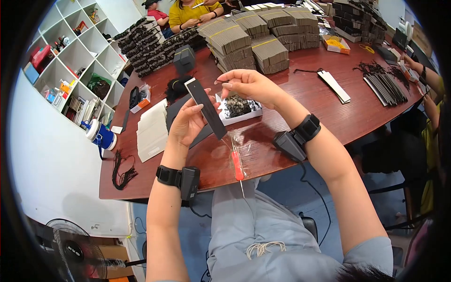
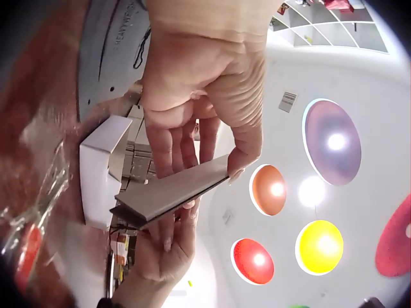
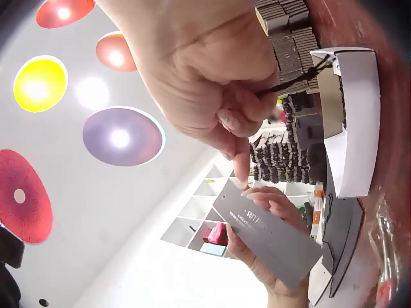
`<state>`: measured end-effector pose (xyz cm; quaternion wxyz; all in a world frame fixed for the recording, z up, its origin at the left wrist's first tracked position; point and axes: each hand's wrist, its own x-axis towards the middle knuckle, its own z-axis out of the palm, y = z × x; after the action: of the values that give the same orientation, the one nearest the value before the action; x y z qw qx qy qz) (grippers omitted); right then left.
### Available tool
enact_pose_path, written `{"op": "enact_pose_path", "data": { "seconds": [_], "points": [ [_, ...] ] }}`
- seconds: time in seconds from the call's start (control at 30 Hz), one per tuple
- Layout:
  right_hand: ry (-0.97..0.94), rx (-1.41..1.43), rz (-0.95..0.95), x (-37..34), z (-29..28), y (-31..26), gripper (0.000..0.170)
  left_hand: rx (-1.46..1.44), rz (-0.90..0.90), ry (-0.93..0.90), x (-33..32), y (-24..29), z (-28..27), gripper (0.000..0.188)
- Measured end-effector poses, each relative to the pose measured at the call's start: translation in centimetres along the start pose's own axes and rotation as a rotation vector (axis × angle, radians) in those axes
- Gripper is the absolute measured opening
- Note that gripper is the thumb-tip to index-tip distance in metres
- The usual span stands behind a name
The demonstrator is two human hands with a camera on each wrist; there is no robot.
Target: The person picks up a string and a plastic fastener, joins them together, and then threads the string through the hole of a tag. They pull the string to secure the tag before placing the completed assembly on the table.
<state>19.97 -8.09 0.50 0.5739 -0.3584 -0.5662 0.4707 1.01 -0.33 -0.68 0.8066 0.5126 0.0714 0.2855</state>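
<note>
My left hand (image 1: 188, 123) (image 2: 202, 83) grips a narrow dark card (image 1: 210, 112) (image 2: 173, 189) between thumb and fingers, tilted above the table. In the right wrist view the card (image 3: 266, 240) shows a grey face with pale lettering and a small hole near one end. Close to that end, my right hand (image 1: 256, 88) (image 3: 212, 77) pinches a black cord (image 3: 295, 82) in its curled fingers. Whether the cord touches the card cannot be told. Below the hands is a white box (image 1: 242, 117) (image 3: 359, 122) of black cords.
On the red table (image 1: 300, 127) lie a red-handled tool (image 1: 237, 165), pale sheets (image 1: 152, 134), and black cords (image 1: 123, 171) at left. Banded stacks of cards (image 1: 270, 54) stand behind. White tags (image 1: 333, 87) and dark strips (image 1: 385, 89) lie at right. Other people sit around the table.
</note>
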Motion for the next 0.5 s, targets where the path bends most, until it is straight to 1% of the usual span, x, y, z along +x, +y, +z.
{"op": "enact_pose_path", "data": {
  "seconds": [0.07, 0.1, 0.13, 0.17, 0.2, 0.27, 0.3, 0.33, 0.4, 0.43, 0.47, 0.5],
  "points": [
    [0.02, -0.007, 0.028, -0.1, -0.1, -0.3, 0.023, 0.001, -0.003, -0.004, -0.1, -0.2, 0.2, 0.043],
    [0.034, -0.02, 0.008, -0.1, -0.3, -0.4, 0.023, -0.005, -0.005, 0.002, -0.4, -0.1, 0.4, 0.043],
    [0.046, -0.031, -0.011, 0.0, -0.4, -0.3, 0.023, 0.094, -0.026, 0.016, -0.9, 0.2, 1.0, 0.043],
    [0.067, 0.043, -0.035, 0.2, -0.4, -0.1, 0.023, 0.193, -0.047, 0.032, -1.5, 0.7, 1.6, 0.044],
    [0.101, 0.069, -0.022, 0.1, -0.4, -0.2, 0.024, 0.19, -0.045, 0.043, -2.5, 1.0, 2.6, 0.044],
    [0.097, -0.014, -0.041, -0.3, -0.5, -1.2, 0.026, 0.528, 0.024, 0.116, -5.5, 1.2, 5.3, 0.038],
    [0.089, -0.034, -0.079, -0.1, -0.6, -1.2, 0.028, 0.61, 0.04, 0.149, -7.0, 1.2, 6.8, 0.035],
    [0.028, 0.002, -0.079, -0.5, -0.3, -1.9, 0.03, 0.623, 0.087, 0.202, -8.3, 0.8, 8.1, 0.038],
    [-0.016, -0.077, -0.162, -1.7, 2.8, -3.8, 0.032, 0.85, 0.266, 0.303, -10.7, -0.2, 8.7, 0.041],
    [-0.075, -0.171, -0.228, -2.8, 4.4, -4.8, 0.036, 0.85, 0.301, 0.316, -11.6, -0.2, 9.4, 0.043],
    [-0.218, -0.097, -0.248, -3.8, 5.6, -5.2, 0.045, 0.845, 0.305, 0.329, -12.6, -0.2, 9.9, 0.043],
    [-0.29, -0.072, -0.182, -5.2, 6.9, -5.8, 0.051, 0.807, 0.306, 0.314, -13.4, -0.3, 10.2, 0.043]
  ]
}}
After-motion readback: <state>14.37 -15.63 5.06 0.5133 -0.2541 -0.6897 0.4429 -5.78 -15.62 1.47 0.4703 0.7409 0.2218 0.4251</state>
